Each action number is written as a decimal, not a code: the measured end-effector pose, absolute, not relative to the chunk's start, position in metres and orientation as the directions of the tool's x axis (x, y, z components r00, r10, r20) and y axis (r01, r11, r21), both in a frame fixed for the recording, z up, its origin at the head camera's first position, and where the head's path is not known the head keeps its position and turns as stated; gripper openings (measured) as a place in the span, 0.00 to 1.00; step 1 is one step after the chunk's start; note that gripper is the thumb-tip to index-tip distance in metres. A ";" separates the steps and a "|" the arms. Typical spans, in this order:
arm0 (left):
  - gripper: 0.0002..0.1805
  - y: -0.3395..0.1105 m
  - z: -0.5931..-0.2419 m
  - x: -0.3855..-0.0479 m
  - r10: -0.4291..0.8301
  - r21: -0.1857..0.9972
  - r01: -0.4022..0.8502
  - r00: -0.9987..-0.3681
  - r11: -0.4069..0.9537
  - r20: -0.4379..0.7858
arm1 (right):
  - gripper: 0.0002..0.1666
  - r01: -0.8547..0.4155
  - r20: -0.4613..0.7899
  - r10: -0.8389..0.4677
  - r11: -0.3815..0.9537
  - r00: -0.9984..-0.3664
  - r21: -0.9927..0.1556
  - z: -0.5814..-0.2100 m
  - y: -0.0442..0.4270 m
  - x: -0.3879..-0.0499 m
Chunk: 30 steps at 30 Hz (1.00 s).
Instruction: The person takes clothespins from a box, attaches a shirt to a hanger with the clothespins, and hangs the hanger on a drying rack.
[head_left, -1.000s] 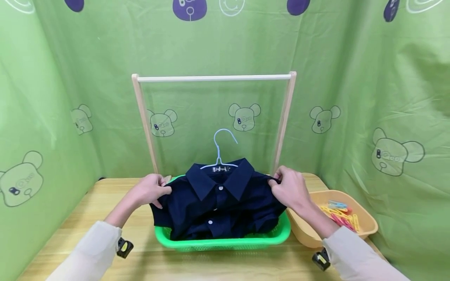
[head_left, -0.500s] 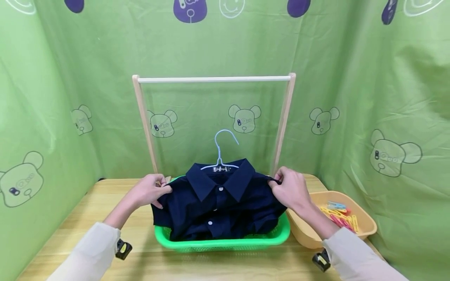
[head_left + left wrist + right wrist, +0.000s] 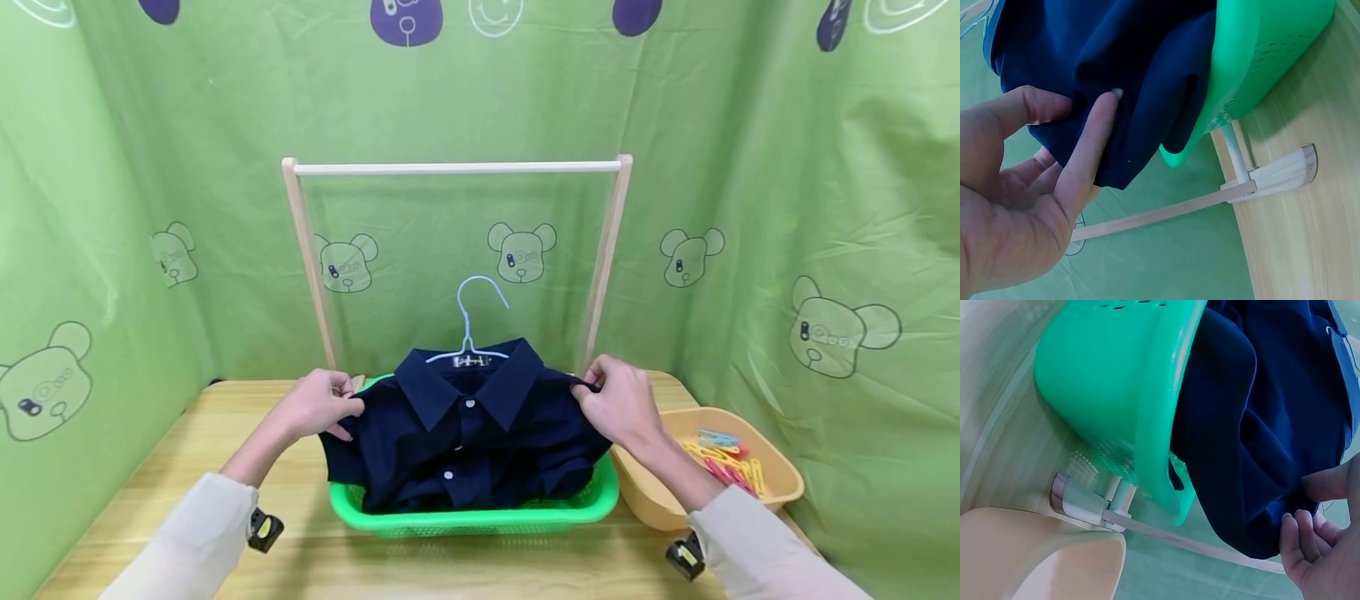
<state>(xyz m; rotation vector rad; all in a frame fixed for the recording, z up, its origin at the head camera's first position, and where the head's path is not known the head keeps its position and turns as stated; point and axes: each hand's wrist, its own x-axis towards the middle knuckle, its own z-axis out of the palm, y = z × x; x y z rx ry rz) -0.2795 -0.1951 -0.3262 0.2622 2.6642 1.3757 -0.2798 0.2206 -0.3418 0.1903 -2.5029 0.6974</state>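
Green curtain (image 3: 450, 100) encloses a wooden table (image 3: 450, 575). We find the shirt (image 3: 468, 458) lying in and above the basket (image 3: 480, 523), collar up, its shoulder line running left to right between the left hand (image 3: 318, 406) and the right hand (image 3: 618, 400). We judge this line to govern the work: the shirt lies right of the left fingers and left of the right ones. From the collar, about midway, rises the hanger (image 3: 467, 325); neither hand is plainly nearer to it. Left thumb and fingers pinch the left shoulder; right thumb and fingers pinch the right. Some fingertips are hidden behind the fabric, so we cannot say how firmly they press. We record the hook as free, its tip towards the right, below the rack's rail (image 3: 457, 168) and apart from it. Lower fabric lies bunched inside the basket, whose rim, we judge, could catch it. Posts (image 3: 308, 250) stand on the far side. At right, just beside the basket, sits the tray (image 3: 787, 479) of pegs (image 3: 723, 462), partly covered by the right forearm (image 3: 678, 475).
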 end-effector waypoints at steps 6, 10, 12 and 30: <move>0.12 -0.195 -0.328 -0.280 0.187 0.820 0.072 -0.981 0.568 -0.043 | 0.10 -0.273 0.525 0.002 0.852 -0.851 -0.447 -0.341 0.221 -0.281; 0.11 -0.193 -0.329 -0.281 0.156 0.830 0.078 -0.988 0.553 -0.011 | 0.10 -0.279 0.526 0.000 0.848 -0.850 -0.450 -0.341 0.222 -0.281; 0.11 -0.193 -0.330 -0.280 0.155 0.833 0.095 -0.988 0.545 0.012 | 0.10 -0.280 0.527 0.000 0.847 -0.850 -0.452 -0.341 0.222 -0.281; 0.13 -0.193 -0.334 -0.278 0.082 0.776 0.135 -0.991 0.616 0.107 | 0.09 -0.276 0.530 0.003 0.851 -0.848 -0.447 -0.339 0.219 -0.278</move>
